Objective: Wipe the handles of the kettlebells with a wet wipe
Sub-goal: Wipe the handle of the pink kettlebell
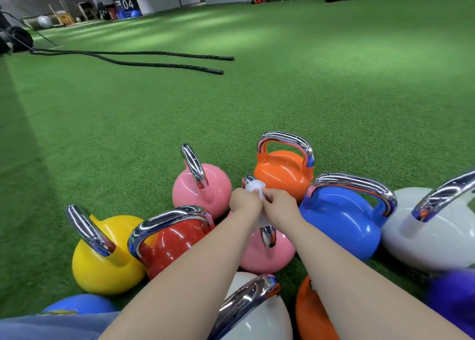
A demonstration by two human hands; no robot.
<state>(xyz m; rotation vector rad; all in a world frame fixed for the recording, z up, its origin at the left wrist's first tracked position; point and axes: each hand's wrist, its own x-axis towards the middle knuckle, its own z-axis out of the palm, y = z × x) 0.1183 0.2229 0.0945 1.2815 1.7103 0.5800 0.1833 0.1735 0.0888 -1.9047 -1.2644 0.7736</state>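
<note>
Both hands meet dead centre over the near pink kettlebell point(259, 252) – left hand point(245, 201) and right hand point(279, 202) curl round the wet wipe point(255, 185) wrapped on its chrome handle point(267, 234); orange kettlebell point(282, 175) sits at 12 o'clock, blue kettlebell point(341, 224) at 3 – all on green turf point(257, 95).

The chrome handle point(267, 233) of the near pink kettlebell point(259, 252) is being largely hidden by two hands; a blurred purple kettlebell point(455, 306) is being cropped at right.

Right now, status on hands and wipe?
Left hand and right hand both gripping wipe on near pink kettlebell's handle. Orange kettlebell crowding just behind. Nothing blocking.
</note>
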